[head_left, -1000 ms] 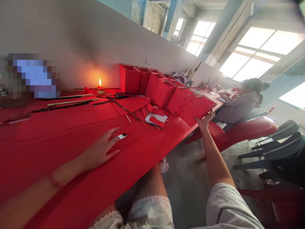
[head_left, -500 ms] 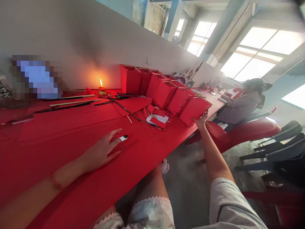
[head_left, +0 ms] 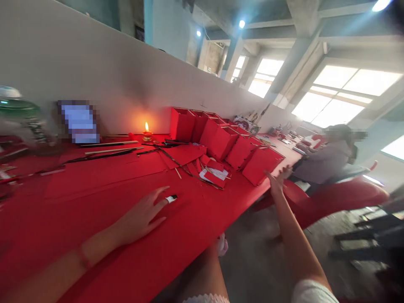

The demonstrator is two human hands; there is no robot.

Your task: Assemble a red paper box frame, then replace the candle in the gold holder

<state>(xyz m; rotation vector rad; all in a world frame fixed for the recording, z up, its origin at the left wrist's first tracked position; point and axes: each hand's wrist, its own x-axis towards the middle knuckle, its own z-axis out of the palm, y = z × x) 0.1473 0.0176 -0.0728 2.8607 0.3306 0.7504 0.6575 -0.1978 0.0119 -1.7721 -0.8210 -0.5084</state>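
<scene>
My left hand (head_left: 147, 214) rests flat on the red tabletop (head_left: 126, 269), fingers spread and holding nothing. One of its fingers wears a white and black wrap (head_left: 171, 198). At the table's right edge my right hand (head_left: 277, 179) is open, its fingers apart, just beside the nearest red box (head_left: 262, 165). Whether its thumb still touches that box I cannot tell. Several more red open-topped boxes (head_left: 222, 141) with pale rims stand in rows behind it, against the partition. Red paper scraps (head_left: 211, 162), a white piece and thin sticks lie in front of the boxes.
A small lamp with a bare flame (head_left: 147, 134) burns by the grey partition (head_left: 104, 63). Left of it stand a phone (head_left: 80, 122) with a blurred screen and a clear bottle (head_left: 19, 113). Another person (head_left: 330, 151) sits farther along, past a red chair (head_left: 344, 195).
My right hand has let go of the nearest box and moved slightly right, its fingers opening. My left hand stays flat on the table. The camera view has shifted.
</scene>
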